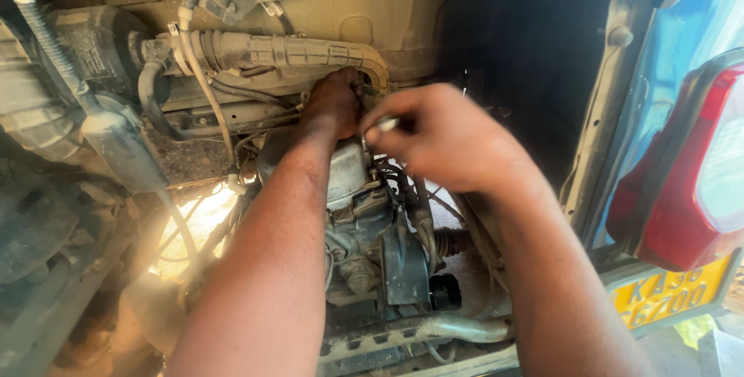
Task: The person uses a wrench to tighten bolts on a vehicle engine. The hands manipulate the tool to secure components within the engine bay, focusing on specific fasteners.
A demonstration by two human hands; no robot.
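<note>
Both my arms reach into a dusty engine bay at the rear of a small vehicle. My left hand point(335, 104) is deep in, fingers curled against the top of the grey engine block point(358, 191), just under a ribbed air hose point(287, 51); what it grips is hidden. My right hand point(449, 138) is closer to me, with thumb and fingers pinched on a small shiny metal tool point(385, 123) whose tip points toward the left hand. The two hands almost touch.
A grey metal cylinder with a flexible pipe point(116, 141) hangs at left. Hoses and wires crowd the block. A red tail light point(682, 183) and a yellow number plate point(670, 293) sit at right. A metal crossbar point(418, 330) runs below the engine.
</note>
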